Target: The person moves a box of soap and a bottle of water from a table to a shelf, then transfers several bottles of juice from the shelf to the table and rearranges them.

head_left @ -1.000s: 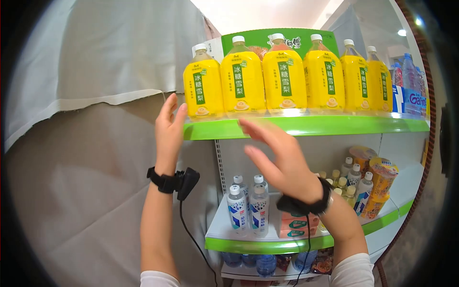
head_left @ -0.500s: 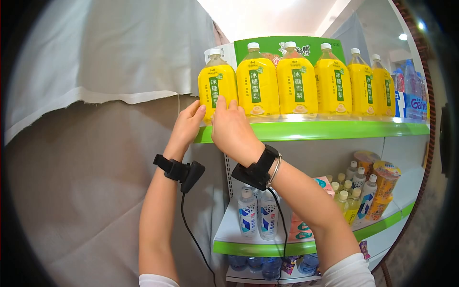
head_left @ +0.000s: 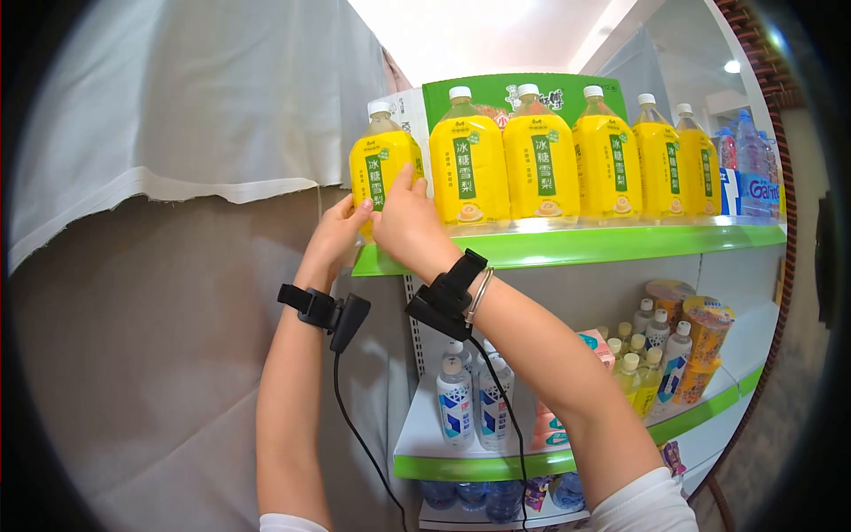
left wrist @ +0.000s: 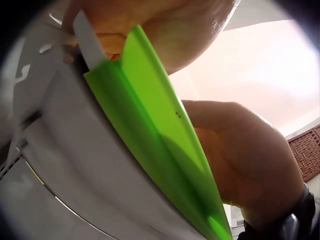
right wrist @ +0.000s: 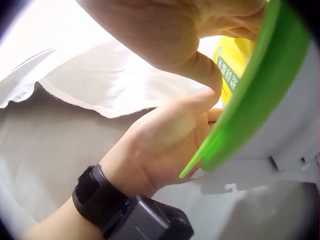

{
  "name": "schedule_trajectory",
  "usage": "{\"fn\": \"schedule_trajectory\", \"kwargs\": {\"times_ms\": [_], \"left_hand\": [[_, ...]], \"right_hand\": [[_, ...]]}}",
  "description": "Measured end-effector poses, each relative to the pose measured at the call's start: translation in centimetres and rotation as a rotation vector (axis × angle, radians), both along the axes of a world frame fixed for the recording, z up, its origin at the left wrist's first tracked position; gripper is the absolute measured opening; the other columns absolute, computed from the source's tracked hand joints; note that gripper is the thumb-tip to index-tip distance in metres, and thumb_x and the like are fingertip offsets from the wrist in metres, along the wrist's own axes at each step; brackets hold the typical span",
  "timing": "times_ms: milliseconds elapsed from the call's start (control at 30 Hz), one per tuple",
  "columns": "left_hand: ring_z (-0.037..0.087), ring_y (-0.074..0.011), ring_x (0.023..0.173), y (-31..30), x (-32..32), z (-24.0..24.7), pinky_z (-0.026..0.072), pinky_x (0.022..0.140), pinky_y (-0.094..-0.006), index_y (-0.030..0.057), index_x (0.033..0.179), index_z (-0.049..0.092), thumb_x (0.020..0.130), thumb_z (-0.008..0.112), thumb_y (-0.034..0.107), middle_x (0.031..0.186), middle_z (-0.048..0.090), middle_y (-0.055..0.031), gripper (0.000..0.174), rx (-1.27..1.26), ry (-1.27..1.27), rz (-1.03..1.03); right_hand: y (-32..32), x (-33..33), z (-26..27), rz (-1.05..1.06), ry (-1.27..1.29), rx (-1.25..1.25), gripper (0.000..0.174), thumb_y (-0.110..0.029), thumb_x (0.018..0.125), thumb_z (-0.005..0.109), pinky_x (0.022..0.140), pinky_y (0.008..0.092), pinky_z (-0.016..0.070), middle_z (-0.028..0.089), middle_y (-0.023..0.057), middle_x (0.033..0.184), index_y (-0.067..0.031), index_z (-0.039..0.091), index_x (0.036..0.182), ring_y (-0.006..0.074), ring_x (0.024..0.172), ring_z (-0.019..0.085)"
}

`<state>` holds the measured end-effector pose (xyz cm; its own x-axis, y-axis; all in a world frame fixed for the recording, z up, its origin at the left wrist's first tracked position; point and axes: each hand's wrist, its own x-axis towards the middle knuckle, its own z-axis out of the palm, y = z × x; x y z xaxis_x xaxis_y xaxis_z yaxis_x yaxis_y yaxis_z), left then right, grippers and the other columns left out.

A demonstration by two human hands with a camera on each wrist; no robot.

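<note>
The leftmost yellow bottle (head_left: 369, 164) leans slightly at the left end of the top shelf. On its lower left side, my left hand (head_left: 334, 235) grips it, thumb in front and the other fingers partly hidden. My right hand (head_left: 411, 227) holds its right side, close to the left thumb. From below, the left wrist view has my left hand (left wrist: 155, 30) at the top and my right hand (left wrist: 245, 155) beyond the green shelf edge (left wrist: 165, 125). In the right wrist view, a bit of the bottle (right wrist: 235, 57) appears beside my right hand (right wrist: 165, 30) and left hand (right wrist: 160, 140).
Several more yellow bottles (head_left: 470, 168) stand in a row to the right, before a green box (head_left: 576, 87). Lower down, a shelf (head_left: 496, 465) holds white-labelled bottles (head_left: 456, 408) and cups (head_left: 706, 324). Grey cloth (head_left: 177, 337) hangs at the left.
My right hand has come left from the shelf front to the leftmost bottle, and my left hand has closed in on its lower side. The bottle now leans and stands farther from its neighbour.
</note>
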<state>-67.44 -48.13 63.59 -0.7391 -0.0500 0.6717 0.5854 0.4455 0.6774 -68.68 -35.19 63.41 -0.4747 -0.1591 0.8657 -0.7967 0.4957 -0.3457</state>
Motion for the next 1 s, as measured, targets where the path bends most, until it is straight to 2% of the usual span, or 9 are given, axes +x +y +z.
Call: {"fn": "schedule_trajectory", "kwargs": {"times_ms": [267, 333, 433, 533, 600, 733, 800, 900, 1000], "left_hand": [[0.05, -0.0184, 0.113, -0.5, -1.3, -1.9, 0.0389, 0.095, -0.0311, -0.0069, 0.13, 0.037, 0.09, 0.049, 0.003, 0.121, 0.054, -0.0138, 0.043, 0.034, 0.338, -0.084], [0.049, -0.0184, 0.114, 0.2, -0.9, -2.7, 0.0386, 0.095, -0.0305, -0.0064, 0.132, 0.036, 0.09, 0.048, 0.002, 0.125, 0.051, -0.0143, 0.044, 0.094, 0.377, -0.114], [0.051, -0.018, 0.11, 1.2, -0.2, -3.4, 0.0408, 0.091, -0.0296, -0.0056, 0.131, 0.037, 0.09, 0.048, 0.002, 0.121, 0.052, -0.0142, 0.043, 0.146, 0.668, -0.047], [0.051, -0.0172, 0.107, 2.0, 0.9, -3.8, 0.0402, 0.089, -0.0283, -0.0048, 0.129, 0.039, 0.092, 0.048, 0.006, 0.118, 0.052, -0.0119, 0.04, 0.227, 0.829, 0.048], [0.049, -0.0168, 0.106, 3.6, 3.8, -4.5, 0.0383, 0.089, -0.027, -0.0043, 0.127, 0.041, 0.093, 0.049, 0.01, 0.117, 0.049, -0.0098, 0.037, 0.151, 0.896, 0.216], [0.046, -0.0186, 0.108, 6.3, 8.0, -8.3, 0.0358, 0.092, -0.0303, -0.0033, 0.13, 0.035, 0.095, 0.047, 0.025, 0.124, 0.042, -0.0106, 0.046, 0.236, 0.888, 0.219], [0.045, -0.0224, 0.113, 7.6, 9.4, -11.2, 0.0353, 0.096, -0.0337, -0.0016, 0.135, 0.028, 0.093, 0.048, 0.039, 0.128, 0.04, -0.0137, 0.062, 0.341, 0.88, -0.088], [0.04, -0.0253, 0.122, 8.4, 11.3, -17.2, 0.0334, 0.101, -0.0367, -0.0025, 0.138, 0.022, 0.088, 0.059, 0.031, 0.133, 0.038, -0.0146, 0.071, 0.434, 0.807, -0.331], [0.047, -0.0317, 0.114, 10.0, 13.2, -22.8, 0.0359, 0.097, -0.0468, 0.0037, 0.14, 0.019, 0.087, 0.058, 0.02, 0.132, 0.038, -0.0198, 0.068, 0.312, 0.482, -0.295]], "right_hand": [[0.4, -1.1, -2.0, 0.146, 0.284, -0.076, 0.076, -0.006, 0.078, 0.059, 0.1, 0.046, 0.0328, 0.028, 0.0416, 0.129, 0.0146, 0.011, 0.134, 0.0511, 0.114, 0.039], [0.2, -1.2, -2.1, 0.13, 0.572, -0.185, 0.073, 0.001, 0.075, 0.058, 0.095, 0.0422, 0.0372, 0.039, 0.0345, 0.123, 0.0161, 0.016, 0.133, 0.0455, 0.111, 0.043], [0.9, 0.0, -1.6, 0.24, 0.669, -0.176, 0.072, 0.001, 0.076, 0.058, 0.096, 0.043, 0.0359, 0.037, 0.0356, 0.126, 0.0163, 0.017, 0.133, 0.0463, 0.111, 0.043], [1.7, 3.4, -1.2, 0.17, 0.766, -0.191, 0.072, -0.001, 0.076, 0.06, 0.095, 0.0438, 0.0365, 0.037, 0.035, 0.127, 0.0163, 0.019, 0.133, 0.0462, 0.108, 0.044], [2.8, 5.7, -1.3, 0.176, 0.75, -0.201, 0.075, -0.005, 0.076, 0.062, 0.093, 0.0441, 0.0374, 0.037, 0.0341, 0.128, 0.016, 0.019, 0.133, 0.0451, 0.104, 0.045], [7.0, 9.7, -3.5, 0.139, 0.611, -0.103, 0.076, -0.011, 0.077, 0.062, 0.091, 0.0393, 0.0398, 0.027, 0.0353, 0.135, 0.0158, 0.018, 0.134, 0.0394, 0.099, 0.045], [9.0, 11.1, -5.9, 0.306, 0.523, -0.061, 0.077, -0.013, 0.076, 0.063, 0.086, 0.0375, 0.042, 0.029, 0.0353, 0.133, 0.016, 0.02, 0.133, 0.0366, 0.092, 0.046], [12.6, 13.1, -10.4, 0.36, 0.424, 0.019, 0.081, -0.016, 0.076, 0.066, 0.092, 0.0407, 0.0374, 0.032, 0.0314, 0.135, 0.0148, 0.018, 0.134, 0.0425, 0.104, 0.045], [15.9, 15.2, -14.6, 0.276, 0.247, 0.151, 0.084, -0.015, 0.076, 0.067, 0.09, 0.0388, 0.0388, 0.032, 0.0332, 0.131, 0.0149, 0.014, 0.135, 0.0373, 0.093, 0.046]]}}
